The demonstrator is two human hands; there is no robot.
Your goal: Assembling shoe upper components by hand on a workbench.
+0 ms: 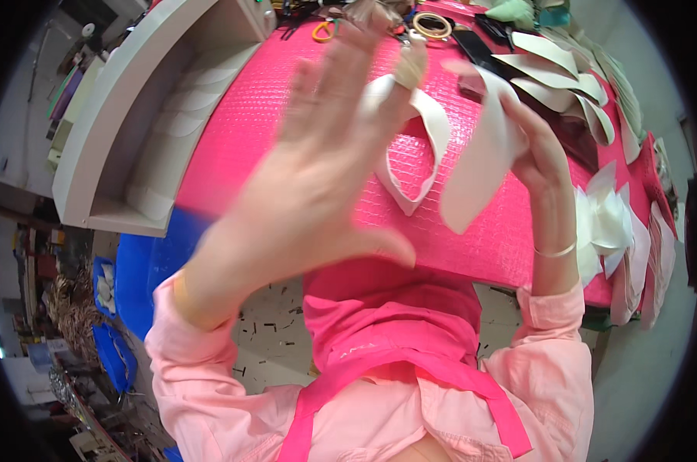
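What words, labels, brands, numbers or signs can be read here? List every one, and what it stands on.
Pink apron: a short run of pale lettering, too small and faint to read surely.
White piece in the right hand: no text visible.
Pink table cover: no text visible.
Nothing else is readable.

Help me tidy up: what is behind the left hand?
The pink cover and a white loop show around the left hand. It covers part of both; anything lying wholly behind it cannot be seen.
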